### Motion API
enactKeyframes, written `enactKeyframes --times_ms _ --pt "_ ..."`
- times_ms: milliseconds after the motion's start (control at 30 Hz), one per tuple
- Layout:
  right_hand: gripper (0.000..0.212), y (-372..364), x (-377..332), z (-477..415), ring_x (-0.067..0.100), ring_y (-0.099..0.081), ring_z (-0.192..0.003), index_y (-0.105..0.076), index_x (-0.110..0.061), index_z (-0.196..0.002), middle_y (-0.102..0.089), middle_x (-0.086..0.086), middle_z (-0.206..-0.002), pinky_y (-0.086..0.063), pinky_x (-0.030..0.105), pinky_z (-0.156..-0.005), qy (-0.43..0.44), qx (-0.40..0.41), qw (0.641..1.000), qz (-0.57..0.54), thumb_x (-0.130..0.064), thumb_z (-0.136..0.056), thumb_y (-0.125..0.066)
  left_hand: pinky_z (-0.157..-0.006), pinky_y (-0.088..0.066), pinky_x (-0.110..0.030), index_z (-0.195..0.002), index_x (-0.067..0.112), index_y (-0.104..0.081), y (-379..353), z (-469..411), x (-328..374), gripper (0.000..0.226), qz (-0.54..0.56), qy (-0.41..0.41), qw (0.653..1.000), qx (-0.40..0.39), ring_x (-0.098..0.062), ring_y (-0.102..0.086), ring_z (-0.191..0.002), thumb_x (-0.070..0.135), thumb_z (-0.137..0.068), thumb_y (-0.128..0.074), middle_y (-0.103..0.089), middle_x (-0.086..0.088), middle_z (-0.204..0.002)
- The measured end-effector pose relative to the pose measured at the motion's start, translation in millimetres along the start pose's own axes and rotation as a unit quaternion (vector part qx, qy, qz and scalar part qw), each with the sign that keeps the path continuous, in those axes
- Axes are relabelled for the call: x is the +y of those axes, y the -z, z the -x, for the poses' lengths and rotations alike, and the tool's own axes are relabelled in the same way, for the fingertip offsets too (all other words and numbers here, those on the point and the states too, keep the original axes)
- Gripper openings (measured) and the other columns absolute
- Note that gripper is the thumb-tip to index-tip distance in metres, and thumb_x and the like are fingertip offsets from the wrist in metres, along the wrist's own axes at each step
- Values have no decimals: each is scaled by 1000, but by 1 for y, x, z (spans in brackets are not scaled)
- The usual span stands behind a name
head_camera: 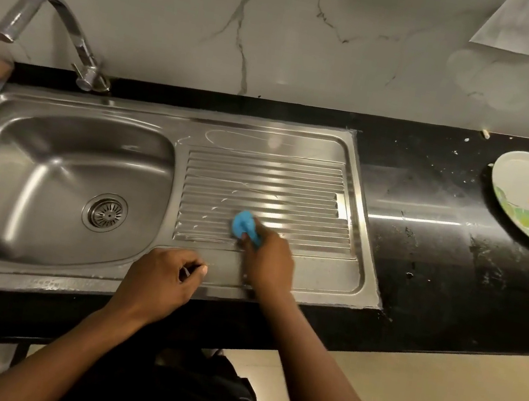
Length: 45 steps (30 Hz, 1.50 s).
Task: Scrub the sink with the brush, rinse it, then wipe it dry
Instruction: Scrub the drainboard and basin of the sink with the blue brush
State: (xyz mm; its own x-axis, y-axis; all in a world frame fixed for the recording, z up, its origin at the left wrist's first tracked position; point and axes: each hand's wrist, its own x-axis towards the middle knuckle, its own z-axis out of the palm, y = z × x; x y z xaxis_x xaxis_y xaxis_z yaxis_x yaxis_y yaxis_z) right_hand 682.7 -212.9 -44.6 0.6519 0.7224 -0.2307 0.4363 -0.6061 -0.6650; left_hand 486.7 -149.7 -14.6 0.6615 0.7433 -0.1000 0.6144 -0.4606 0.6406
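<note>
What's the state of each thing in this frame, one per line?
Curved chrome tap: no water running.
Ridged steel draining board: marked with whitish streaks.
Blue scrubbing brush: gripped, pressed on the board.
Right hand: gripping the brush.
Left hand: fingers curled, on front rim of the sink.
Green-patterned white plate: lying face up on black counter.

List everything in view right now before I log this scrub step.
stainless steel sink with ribbed drainboard: one, silver, set in the countertop
round metal drain strainer: one, silver, basin floor
curved chrome faucet: one, silver, behind the basin
black stone countertop: one, black, around the sink
round white plate with green leaf print: one, white-green, countertop far right
small blue scrubbing brush: one, blue, on the drainboard ribs
right hand: one, fingers gripping the brush
left hand: one, fingers curled, on the sink's front rim
</note>
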Motion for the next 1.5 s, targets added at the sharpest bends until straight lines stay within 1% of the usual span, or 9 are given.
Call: enactKeyframes --times_ms 400,500,667,800,933,1033,1167,1300,1500 --pt "24 95 70 -27 14 -68 -77 -69 -26 -125 -74 -1 -98 -62 40 -71 -122 129 980 93 -29 -102 -61 -64 -56 -26 -87 34 -76 16 -7 -11 9 8 -8 1000 -6 3 -65 -72 36 -94 -71 -69 23 -75" --pt "20 39 34 -15 12 -70 -79 -69 -32 -118 -76 -4 -95 -61 37 -73 -93 89 990 50 -37 -100 -61 -64 -55 -24 -88 34 -76 21 -9 -14 9 12 -18 1000 -7 4 -65 -74 36 -95 -71 -69 24 -76" --pt "43 -32 -31 12 20 -68 -112 -58 -34 -146 -72 -2 -126 -49 32 -88 -5 22 998 50 -39 -103 -60 -65 -57 -30 -89 33 -74 31 -15 -25 10 7 -27 999 -25 0 -65 -72 38 -95 -69 -69 20 -76" --pt "41 4 8 17 20 -71 -97 -59 -35 -142 -75 -1 -108 -57 39 -87 -27 22 998 54 -43 -102 -60 -62 -50 -20 -88 35 -75 40 -16 -34 9 1 -30 999 -25 3 -65 -75 37 -95 -70 -69 23 -75" --pt "32 80 76 16 9 -63 -77 -64 -24 -134 -66 -6 -90 -51 27 -63 -126 132 980 78 -34 -104 -60 -64 -55 -24 -90 35 -76 43 -17 -39 8 4 -32 999 -25 4 -66 -73 37 -95 -70 -70 25 -76" --pt "31 88 83 13 16 -68 -85 -64 -21 -133 -73 5 -106 -60 38 -73 -169 179 968 53 -29 -103 -61 -64 -57 -28 -90 35 -76 43 -17 -39 8 8 -39 999 -31 2 -66 -72 38 -95 -70 -71 24 -77" --pt "26 12 31 30 5 -66 -75 -67 -26 -124 -70 -9 -90 -58 28 -71 -120 111 986 8 -39 -103 -60 -66 -59 -30 -91 34 -75 43 -20 -40 10 5 -46 998 -40 2 -65 -72 39 -96 -68 -71 22 -78" --pt "45 -44 -30 48 13 -67 -96 -51 -36 -150 -72 -2 -113 -49 25 -79 -20 17 999 45 -37 -105 -57 -68 -59 -31 -90 34 -74 41 -23 -37 10 0 -57 997 -58 1 -65 -73 40 -95 -67 -70 20 -79" --pt "36 29 37 25 14 -68 -85 -62 -32 -135 -72 -5 -99 -59 38 -80 -71 67 994 41 -44 -102 -59 -67 -55 -22 -89 36 -74 45 -22 -36 9 9 -63 996 -56 4 -66 -74 36 -96 -69 -70 23 -77"
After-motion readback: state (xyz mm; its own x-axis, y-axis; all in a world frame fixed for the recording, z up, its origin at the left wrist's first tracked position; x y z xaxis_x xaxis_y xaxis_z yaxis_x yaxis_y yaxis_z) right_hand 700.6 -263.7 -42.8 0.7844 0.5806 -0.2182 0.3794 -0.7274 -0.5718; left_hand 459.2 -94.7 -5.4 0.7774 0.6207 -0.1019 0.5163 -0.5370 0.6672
